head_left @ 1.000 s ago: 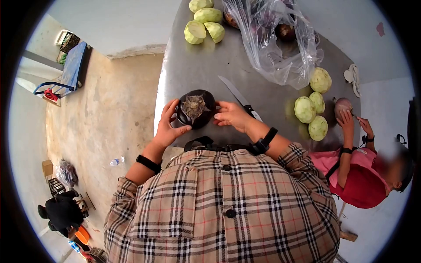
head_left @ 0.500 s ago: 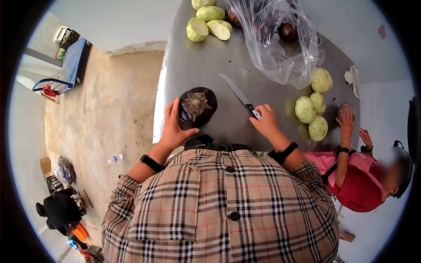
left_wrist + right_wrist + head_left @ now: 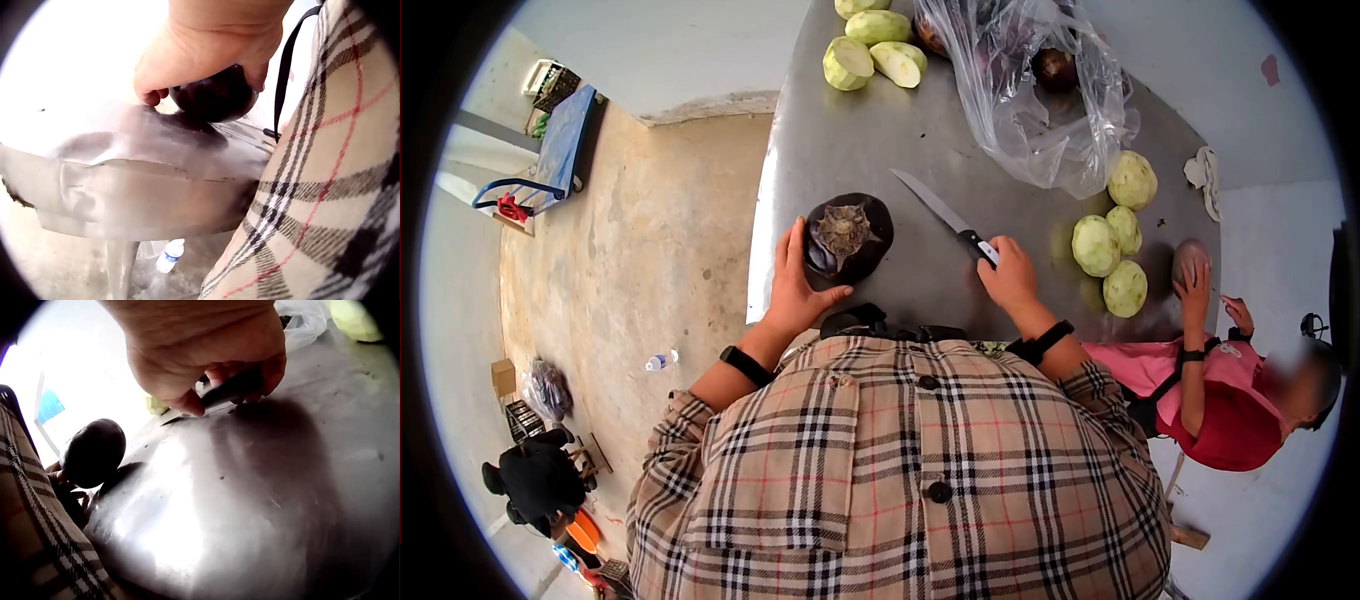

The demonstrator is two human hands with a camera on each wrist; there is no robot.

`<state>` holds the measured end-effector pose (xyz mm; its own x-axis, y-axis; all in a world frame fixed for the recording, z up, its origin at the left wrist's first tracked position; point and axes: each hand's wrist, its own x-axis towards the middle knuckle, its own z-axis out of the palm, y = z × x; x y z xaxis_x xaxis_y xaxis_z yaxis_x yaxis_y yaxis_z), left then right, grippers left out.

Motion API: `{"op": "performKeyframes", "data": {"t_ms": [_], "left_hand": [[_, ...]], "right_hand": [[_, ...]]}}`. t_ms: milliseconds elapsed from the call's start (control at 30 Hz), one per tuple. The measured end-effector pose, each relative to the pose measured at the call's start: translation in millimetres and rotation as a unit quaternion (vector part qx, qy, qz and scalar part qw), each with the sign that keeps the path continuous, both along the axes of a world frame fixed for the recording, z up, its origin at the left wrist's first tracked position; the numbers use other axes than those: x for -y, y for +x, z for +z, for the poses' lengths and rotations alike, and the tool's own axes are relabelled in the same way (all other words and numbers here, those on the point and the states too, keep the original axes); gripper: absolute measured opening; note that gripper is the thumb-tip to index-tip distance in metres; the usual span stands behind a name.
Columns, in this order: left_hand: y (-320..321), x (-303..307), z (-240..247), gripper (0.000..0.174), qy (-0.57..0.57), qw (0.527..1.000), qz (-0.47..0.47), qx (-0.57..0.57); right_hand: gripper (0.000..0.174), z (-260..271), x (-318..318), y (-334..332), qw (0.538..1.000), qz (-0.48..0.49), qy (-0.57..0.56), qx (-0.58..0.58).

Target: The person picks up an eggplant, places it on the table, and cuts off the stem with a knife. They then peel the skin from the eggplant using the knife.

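Observation:
A round, dark purple eggplant (image 3: 847, 238) sits on the metal table with its dry, star-shaped cap facing up. My left hand (image 3: 795, 298) holds it from the left and near side, thumb and fingers spread around it. In the left wrist view the eggplant (image 3: 215, 97) shows between thumb and fingers, close over the tabletop. To its right, my right hand (image 3: 1010, 278) grips the black-and-white handle of a knife (image 3: 932, 203), whose blade points away and to the left. The right wrist view has the fingers curled around the dark handle (image 3: 240, 386).
Peeled pale-green eggplants (image 3: 878, 27) lie at the table's far left, several more (image 3: 1095, 246) at the right. A clear plastic bag (image 3: 1040, 150) holds dark eggplants at the back. On the right another person (image 3: 1215, 405) has a hand on an eggplant (image 3: 1190, 262).
My right hand has left the eggplant's side and taken hold of the knife handle. My left hand stays on the eggplant. A peeled piece at the far left has rolled, showing its cut face.

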<state>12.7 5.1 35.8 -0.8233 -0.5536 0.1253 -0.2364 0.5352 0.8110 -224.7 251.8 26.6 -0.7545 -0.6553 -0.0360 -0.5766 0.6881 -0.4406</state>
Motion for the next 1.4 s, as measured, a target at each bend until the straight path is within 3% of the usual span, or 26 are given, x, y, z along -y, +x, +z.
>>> {"op": "performKeyframes", "data": {"t_ms": [100, 267, 400, 567, 767, 1133, 1400], "left_hand": [[4.0, 1.4, -4.2, 0.117, 0.017, 1.0, 0.004, 0.001], [10.4, 4.2, -2.9, 0.117, 0.022, 1.0, 0.002, 0.011], [14.5, 7.0, -11.7, 0.114, -0.085, 0.996, 0.002, -0.005], [17.7, 5.4, -19.1, 0.109, -0.161, 0.987, 0.0, 0.01], [21.3, 5.6, -26.5, 0.109, -0.152, 0.988, 0.013, 0.013], [15.6, 2.5, -17.9, 0.103, -0.168, 0.985, 0.027, 0.009], [14.2, 6.1, -20.7, 0.098, -0.167, 0.985, 0.03, 0.007]], "right_hand": [[0.025, -1.2, 0.2, -3.4, 0.998, -0.018, 0.0, 0.066], [0.027, -0.9, 5.8, 3.8, 0.992, 0.003, -0.099, 0.08], [0.029, -1.7, 19.8, 13.4, 0.985, 0.026, -0.138, 0.101], [0.027, -4.4, 40.4, 8.7, 0.988, 0.097, -0.121, 0.02], [0.022, -9.2, 99.7, -53.5, 0.974, 0.153, -0.161, -0.048], [0.016, -16.5, 194.9, -115.8, 0.971, 0.196, 0.054, -0.126], [0.007, -8.8, 206.3, -125.3, 0.972, 0.211, 0.076, -0.069]]}}
